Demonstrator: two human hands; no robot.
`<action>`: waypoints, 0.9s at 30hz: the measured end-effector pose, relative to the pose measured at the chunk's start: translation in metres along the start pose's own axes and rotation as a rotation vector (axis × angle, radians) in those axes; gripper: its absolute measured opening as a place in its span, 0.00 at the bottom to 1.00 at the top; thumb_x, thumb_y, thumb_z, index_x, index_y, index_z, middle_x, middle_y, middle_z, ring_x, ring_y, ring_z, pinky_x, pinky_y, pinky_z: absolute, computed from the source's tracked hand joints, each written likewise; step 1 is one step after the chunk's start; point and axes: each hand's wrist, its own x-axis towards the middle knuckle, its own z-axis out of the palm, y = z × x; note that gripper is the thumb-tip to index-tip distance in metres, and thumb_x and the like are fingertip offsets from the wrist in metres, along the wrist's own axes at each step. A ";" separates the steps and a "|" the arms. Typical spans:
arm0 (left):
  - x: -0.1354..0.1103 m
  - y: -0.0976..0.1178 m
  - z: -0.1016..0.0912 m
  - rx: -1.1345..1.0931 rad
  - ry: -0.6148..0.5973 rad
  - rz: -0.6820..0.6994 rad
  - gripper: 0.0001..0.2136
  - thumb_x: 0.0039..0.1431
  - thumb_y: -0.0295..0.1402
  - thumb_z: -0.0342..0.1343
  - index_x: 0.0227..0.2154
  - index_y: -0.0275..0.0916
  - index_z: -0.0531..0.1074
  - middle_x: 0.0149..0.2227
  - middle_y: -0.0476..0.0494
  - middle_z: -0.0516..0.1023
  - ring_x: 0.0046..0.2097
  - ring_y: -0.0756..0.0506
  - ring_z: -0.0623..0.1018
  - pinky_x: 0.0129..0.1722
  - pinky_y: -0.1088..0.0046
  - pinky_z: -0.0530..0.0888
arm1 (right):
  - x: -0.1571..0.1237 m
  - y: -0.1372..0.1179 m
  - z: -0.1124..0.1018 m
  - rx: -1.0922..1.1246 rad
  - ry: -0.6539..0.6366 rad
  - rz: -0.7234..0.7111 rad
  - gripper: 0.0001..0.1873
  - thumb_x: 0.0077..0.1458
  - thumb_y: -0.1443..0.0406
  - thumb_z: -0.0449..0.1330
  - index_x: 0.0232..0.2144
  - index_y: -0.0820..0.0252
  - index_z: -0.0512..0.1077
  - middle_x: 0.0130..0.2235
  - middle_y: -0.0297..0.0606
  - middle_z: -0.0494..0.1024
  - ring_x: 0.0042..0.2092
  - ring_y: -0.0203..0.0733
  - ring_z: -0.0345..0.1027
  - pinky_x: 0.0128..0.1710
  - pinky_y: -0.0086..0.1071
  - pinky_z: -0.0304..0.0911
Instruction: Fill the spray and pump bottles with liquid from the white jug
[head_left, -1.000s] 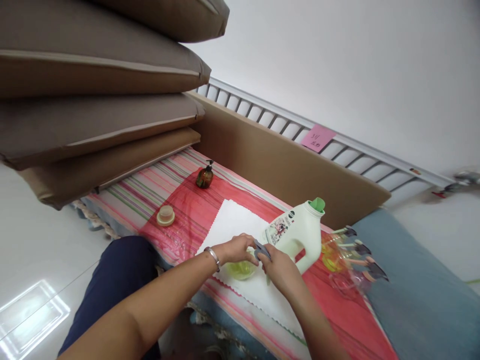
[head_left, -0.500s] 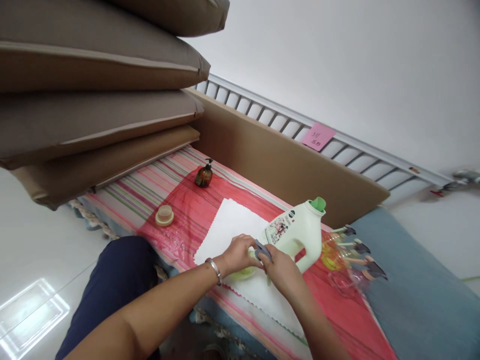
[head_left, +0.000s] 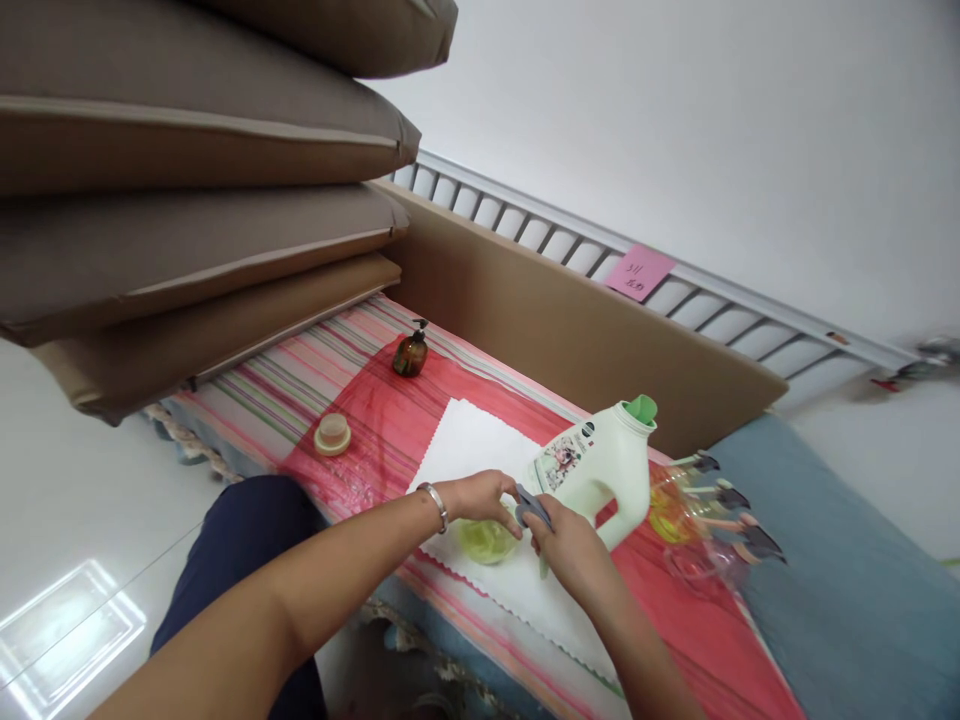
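My right hand (head_left: 570,545) is closed around a grey trigger spray head (head_left: 534,505). My left hand (head_left: 487,500) curves its thumb and fingers about the collar of that spray head, with part of the contact hidden. Just below my hands, a clear yellow-green bottle (head_left: 486,542) is over a white scalloped cloth (head_left: 472,440); whether it is joined to the spray head is not visible. Beside my right hand stands a pale green jug (head_left: 626,470) with a handle, a flowered label and a bright green spout.
Several spray bottles (head_left: 679,515) lie at the right on a red sheet (head_left: 645,600). An amber pump bottle (head_left: 409,354) and a round cap (head_left: 332,434) are farther left. Stacked cushions (head_left: 202,230) rise at the left; a brown board (head_left: 562,315) runs along the back.
My left hand has loosened its fingers a little around the spray head, so more of the yellow-green bottle shows beneath. The view has shifted slightly; the jug and other bottles stay put.
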 end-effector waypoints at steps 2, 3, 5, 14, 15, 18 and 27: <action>0.001 0.001 0.000 -0.001 -0.006 0.006 0.17 0.39 0.39 0.67 0.35 0.39 0.76 0.33 0.50 0.79 0.37 0.47 0.77 0.39 0.75 0.70 | 0.001 0.001 0.001 0.014 0.005 0.000 0.09 0.55 0.62 0.48 0.33 0.57 0.66 0.27 0.39 0.74 0.32 0.44 0.67 0.29 0.31 0.50; 0.000 0.002 0.001 0.002 -0.001 0.010 0.17 0.40 0.39 0.67 0.35 0.39 0.76 0.34 0.50 0.80 0.38 0.47 0.77 0.40 0.75 0.70 | 0.001 0.001 0.001 0.023 0.010 -0.001 0.09 0.55 0.62 0.48 0.33 0.57 0.66 0.26 0.38 0.74 0.32 0.45 0.67 0.30 0.31 0.50; -0.004 0.002 0.002 0.024 0.025 0.013 0.18 0.41 0.41 0.66 0.36 0.40 0.76 0.36 0.50 0.80 0.40 0.45 0.76 0.42 0.73 0.70 | 0.001 0.001 0.001 0.046 0.028 -0.004 0.08 0.55 0.62 0.48 0.32 0.57 0.66 0.25 0.38 0.73 0.31 0.45 0.67 0.30 0.32 0.50; -0.074 -0.046 0.004 0.251 0.393 -0.178 0.23 0.54 0.43 0.56 0.48 0.34 0.67 0.48 0.34 0.73 0.51 0.40 0.71 0.52 0.59 0.66 | 0.008 0.008 -0.004 0.439 -0.024 0.082 0.04 0.51 0.65 0.53 0.27 0.58 0.65 0.19 0.30 0.70 0.22 0.37 0.67 0.24 0.29 0.55; -0.081 -0.052 0.005 0.282 0.398 -0.185 0.21 0.53 0.42 0.57 0.47 0.35 0.68 0.48 0.34 0.74 0.51 0.40 0.71 0.52 0.59 0.66 | 0.009 0.010 -0.007 0.505 -0.038 0.108 0.03 0.51 0.65 0.53 0.28 0.58 0.65 0.19 0.30 0.70 0.22 0.36 0.67 0.22 0.28 0.54; -0.098 -0.063 0.008 0.373 0.383 -0.170 0.18 0.51 0.39 0.60 0.44 0.38 0.71 0.50 0.38 0.73 0.53 0.40 0.70 0.55 0.58 0.64 | 0.005 0.013 -0.020 0.699 -0.067 0.171 0.07 0.51 0.61 0.55 0.31 0.59 0.65 0.20 0.29 0.71 0.22 0.34 0.68 0.19 0.25 0.53; -0.105 -0.074 0.010 0.542 0.382 -0.043 0.15 0.58 0.39 0.51 0.45 0.39 0.71 0.51 0.36 0.73 0.54 0.38 0.71 0.53 0.52 0.68 | -0.057 0.050 -0.044 1.207 -0.071 0.352 0.09 0.52 0.59 0.58 0.32 0.60 0.68 0.23 0.32 0.74 0.24 0.34 0.70 0.28 0.28 0.67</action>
